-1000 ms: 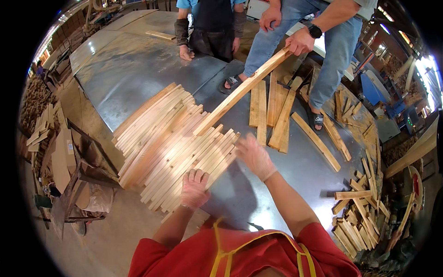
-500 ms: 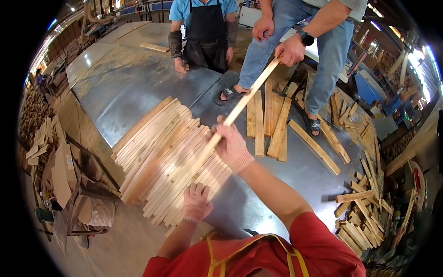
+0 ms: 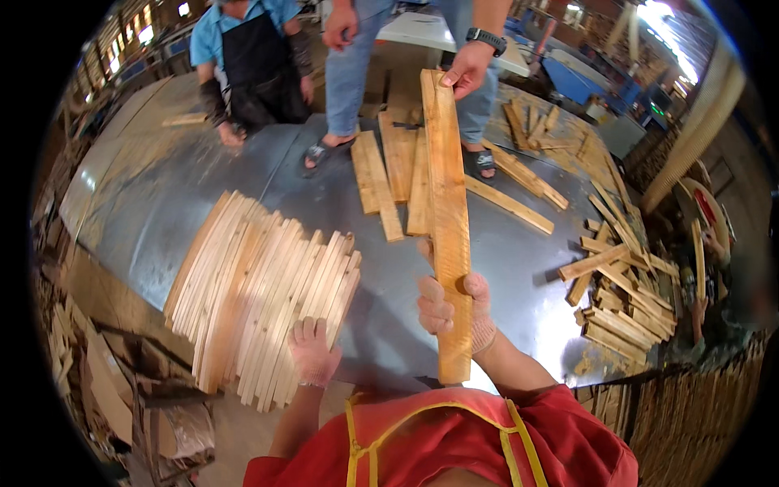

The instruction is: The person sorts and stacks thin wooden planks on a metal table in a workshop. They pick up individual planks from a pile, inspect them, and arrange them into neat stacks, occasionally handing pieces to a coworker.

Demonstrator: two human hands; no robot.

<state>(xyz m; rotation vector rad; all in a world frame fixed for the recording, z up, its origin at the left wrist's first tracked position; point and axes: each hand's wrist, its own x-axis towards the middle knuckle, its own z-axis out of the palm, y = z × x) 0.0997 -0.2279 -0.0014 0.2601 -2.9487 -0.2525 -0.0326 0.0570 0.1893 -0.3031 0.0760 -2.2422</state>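
Observation:
My right hand [image 3: 479,315], in a pale glove, is wrapped round the lower part of a long wooden plank [image 3: 450,195]. The plank slopes away from my chest with its broad face showing. At its far end, the hand [image 3: 469,69] of a person wearing a dark watch grips it too. My left hand [image 3: 315,351], also gloved, lies with fingers extended on the near right edge of a row of narrow wooden strips [image 3: 256,292]. These strips are packed side by side on the dark metal tabletop [image 3: 389,280].
The watch wearer stands on the tabletop in sandals [image 3: 329,152], beside several loose planks [image 3: 377,183]. A heap of short wood pieces [image 3: 621,325] lies at the right. Across the table on the left is a person in a black apron [image 3: 258,69]. A dark metal frame [image 3: 150,398] stands lower left.
The plank has turned from its narrow edge to its broad face and swung upright in view. My right hand has moved right and nearer to me. My view has shifted too.

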